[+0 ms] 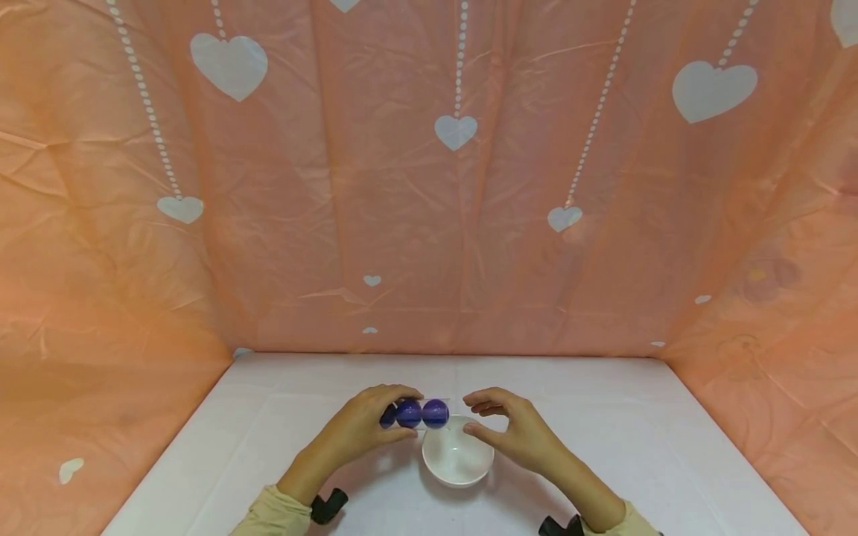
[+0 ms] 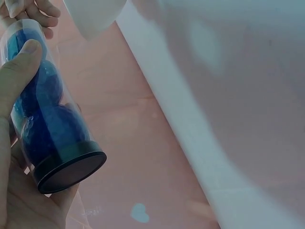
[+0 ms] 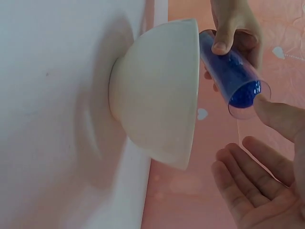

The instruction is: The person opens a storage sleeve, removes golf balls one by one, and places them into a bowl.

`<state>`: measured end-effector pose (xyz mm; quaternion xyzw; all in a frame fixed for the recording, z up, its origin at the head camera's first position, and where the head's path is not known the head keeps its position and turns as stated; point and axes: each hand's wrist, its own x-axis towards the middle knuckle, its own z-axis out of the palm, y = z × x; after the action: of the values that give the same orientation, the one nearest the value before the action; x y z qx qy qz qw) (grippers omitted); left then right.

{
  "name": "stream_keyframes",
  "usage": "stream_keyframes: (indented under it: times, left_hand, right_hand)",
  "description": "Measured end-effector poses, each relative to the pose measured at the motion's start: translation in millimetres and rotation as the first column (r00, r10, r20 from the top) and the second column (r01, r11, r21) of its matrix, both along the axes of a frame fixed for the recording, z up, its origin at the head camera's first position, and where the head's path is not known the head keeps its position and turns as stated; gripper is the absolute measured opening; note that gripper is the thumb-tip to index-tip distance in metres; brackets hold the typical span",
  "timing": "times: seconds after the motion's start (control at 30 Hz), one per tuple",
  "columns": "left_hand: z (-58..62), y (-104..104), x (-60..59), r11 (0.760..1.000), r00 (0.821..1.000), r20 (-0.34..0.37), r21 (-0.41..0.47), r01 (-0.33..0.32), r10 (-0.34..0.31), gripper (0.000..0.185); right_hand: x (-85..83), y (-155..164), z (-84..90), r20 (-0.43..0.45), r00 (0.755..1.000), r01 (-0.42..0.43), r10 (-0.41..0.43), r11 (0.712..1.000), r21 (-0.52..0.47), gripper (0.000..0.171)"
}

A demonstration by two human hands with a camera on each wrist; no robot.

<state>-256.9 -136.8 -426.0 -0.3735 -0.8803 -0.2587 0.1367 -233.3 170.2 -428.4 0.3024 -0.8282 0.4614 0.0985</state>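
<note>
My left hand point(image 1: 365, 417) grips a clear plastic tube point(image 2: 62, 112) lying roughly sideways above the left rim of a white bowl point(image 1: 458, 455). Several shiny balls point(image 1: 436, 414) sit in a row inside it, purple in the head view and blue in the wrist views. A black cap point(image 2: 71, 167) closes the end by my left palm. The other end, pointing right, looks uncapped in the right wrist view. My right hand point(image 1: 516, 432) hovers by the bowl's right side, fingers loosely spread and holding nothing. Its thumb point(image 3: 281, 114) overlaps the tube's rim there, but the head view shows a gap.
The bowl stands upright on a white-covered table point(image 1: 268, 402). Orange sheeting point(image 1: 402, 223) with white hearts hangs behind the table and on both sides. Black wrist mounts point(image 1: 328, 506) show below the forearms at the front.
</note>
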Motion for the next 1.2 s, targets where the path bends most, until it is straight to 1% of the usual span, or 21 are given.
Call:
stream_keyframes:
  times: [0.1,0.27,0.47,0.63,0.9,1.1,1.2]
  left_hand:
    - [1.2,1.2,-0.6,1.0,1.0,-0.022,0.0,0.008,-0.008,0.053]
    - [2.5,2.2,-1.1,1.0,0.999,-0.037,-0.004,0.013,-0.013,0.053]
    - [3.9,4.0,-2.3,1.0,0.998,-0.054,-0.005,0.018,-0.018,0.054]
    - [6.0,5.9,-2.4,1.0,0.998,-0.065,-0.019,0.018,-0.02,0.054]
    - [7.9,8.1,-3.0,0.999,0.995,-0.095,-0.036,0.021,-0.025,0.054]
    - [9.4,8.1,-2.1,0.998,0.987,-0.158,-0.057,-0.003,-0.006,0.056]
    - [9.9,7.9,-1.8,0.998,0.984,-0.177,-0.069,-0.012,0.0,0.056]
  right_hand:
    - [-0.8,-3.7,-0.7,0.01,1.0,-0.018,0.018,1.0,-0.019,0.037]
    - [-2.1,-7.8,-1.4,0.015,0.999,-0.034,0.034,0.999,-0.036,0.039]
    - [-2.2,-11.1,-1.4,0.048,0.998,-0.027,0.03,0.998,-0.056,0.044]
    - [-1.3,-13.4,-2.0,0.081,0.996,-0.025,0.031,0.997,-0.075,0.042]
    - [-2.8,-15.1,-4.5,0.067,0.997,-0.025,0.032,0.994,-0.103,0.04]
    - [-3.3,-16.5,-7.1,0.057,0.998,-0.033,0.04,0.992,-0.122,0.04]
    - [-3.2,-17.1,-8.8,0.059,0.997,-0.033,0.041,0.991,-0.127,0.041]
